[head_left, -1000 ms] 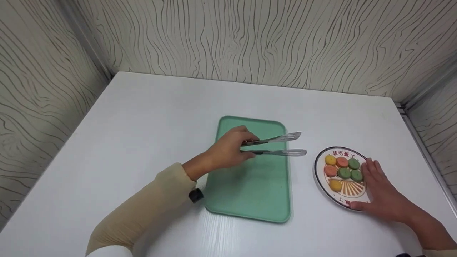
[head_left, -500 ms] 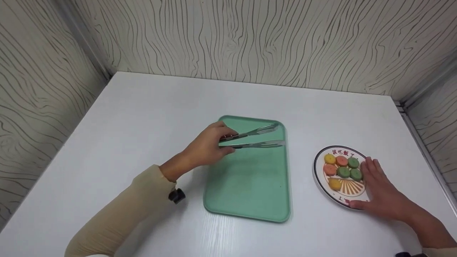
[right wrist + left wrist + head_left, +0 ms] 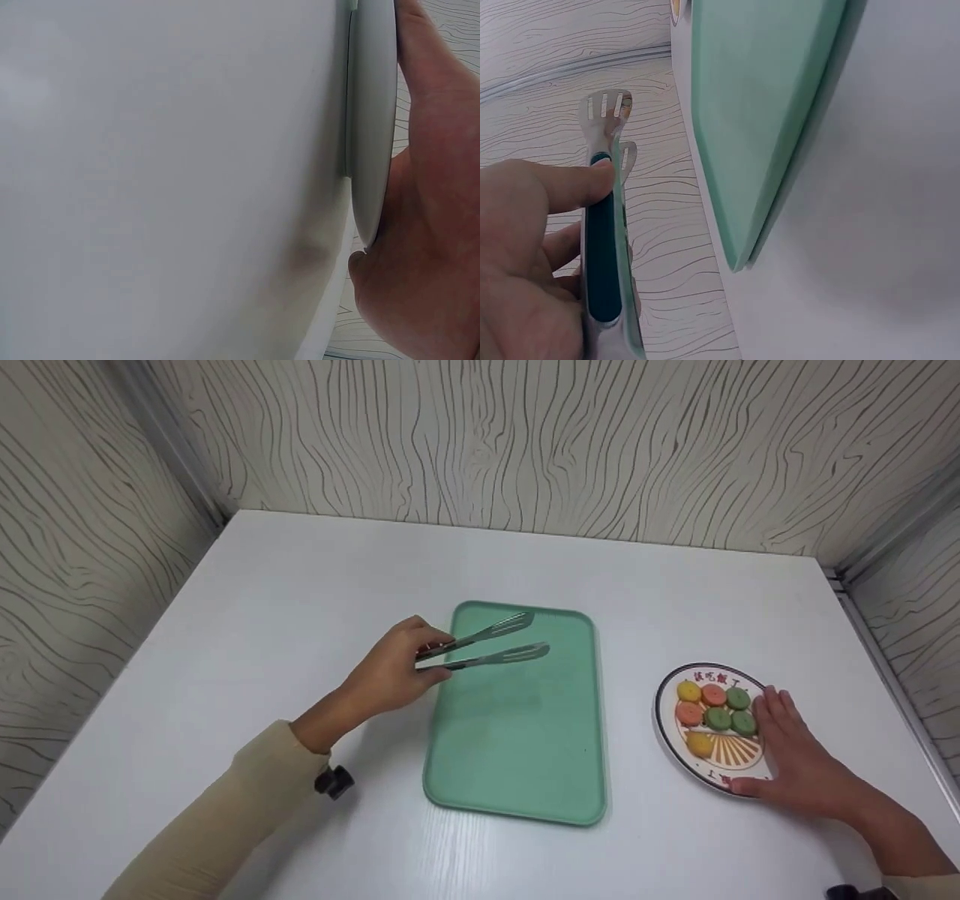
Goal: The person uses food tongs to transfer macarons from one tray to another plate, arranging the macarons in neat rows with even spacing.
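Note:
My left hand (image 3: 390, 671) holds metal tongs (image 3: 499, 655) between thumb and fingers, over the left side of the green tray (image 3: 517, 750). The tongs' arms are spread, with nothing between their slotted ends. In the left wrist view the thumb lies on a dark teal grip strip (image 3: 604, 255). On the right, my right hand (image 3: 802, 765) rests with extended fingers against the rim of a round plate (image 3: 671, 739). Small round macarons lie on it: two yellow (image 3: 689, 691), two orange-pink (image 3: 689, 713) and three green (image 3: 718, 718). The right wrist view catches the plate (image 3: 373, 127) edge-on.
The white table (image 3: 322, 577) carries the tray at its middle and the plate at the right. Wood-patterned panels (image 3: 495, 442) stand along the back and both sides. A strip of table lies between tray and plate.
My left hand has drawn the spread tongs leftward, from beyond the tray's right edge to over its upper left part. The right hand stays at the plate, and the macarons keep their places.

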Available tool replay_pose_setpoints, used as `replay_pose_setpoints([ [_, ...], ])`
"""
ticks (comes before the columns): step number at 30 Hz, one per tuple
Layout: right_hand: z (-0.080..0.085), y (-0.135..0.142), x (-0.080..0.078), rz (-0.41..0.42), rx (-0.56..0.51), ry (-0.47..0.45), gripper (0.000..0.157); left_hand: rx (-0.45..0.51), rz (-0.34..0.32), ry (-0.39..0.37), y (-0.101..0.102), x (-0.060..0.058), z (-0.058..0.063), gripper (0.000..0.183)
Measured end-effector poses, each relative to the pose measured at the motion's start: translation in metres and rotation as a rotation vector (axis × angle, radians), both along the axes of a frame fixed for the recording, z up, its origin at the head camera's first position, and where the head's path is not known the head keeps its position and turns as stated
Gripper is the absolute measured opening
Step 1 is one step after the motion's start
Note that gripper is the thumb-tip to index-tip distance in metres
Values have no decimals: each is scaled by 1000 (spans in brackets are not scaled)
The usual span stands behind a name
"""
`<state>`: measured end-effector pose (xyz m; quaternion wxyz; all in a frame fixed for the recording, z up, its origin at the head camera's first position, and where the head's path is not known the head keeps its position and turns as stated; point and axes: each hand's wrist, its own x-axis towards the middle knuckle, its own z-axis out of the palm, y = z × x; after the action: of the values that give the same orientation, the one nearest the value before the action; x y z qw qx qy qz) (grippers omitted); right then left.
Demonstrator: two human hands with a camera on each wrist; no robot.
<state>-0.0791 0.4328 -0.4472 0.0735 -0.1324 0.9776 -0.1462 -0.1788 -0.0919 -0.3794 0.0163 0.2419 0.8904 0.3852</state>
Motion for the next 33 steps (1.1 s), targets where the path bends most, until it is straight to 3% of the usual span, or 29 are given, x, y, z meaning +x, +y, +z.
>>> replay_pose_setpoints([
  [17, 0, -2, -2, -20, -10, -41, 122, -50, 224, -26, -62, 8, -10, 33],
  [23, -1, -1, -1, -5, -16, -5, 122, -62, 285, -48, -82, 13, -14, 33],
  [33, -2, 0, 0, 0, -22, -6, 122, -117, 420, -34, -105, 16, -23, 32],
])
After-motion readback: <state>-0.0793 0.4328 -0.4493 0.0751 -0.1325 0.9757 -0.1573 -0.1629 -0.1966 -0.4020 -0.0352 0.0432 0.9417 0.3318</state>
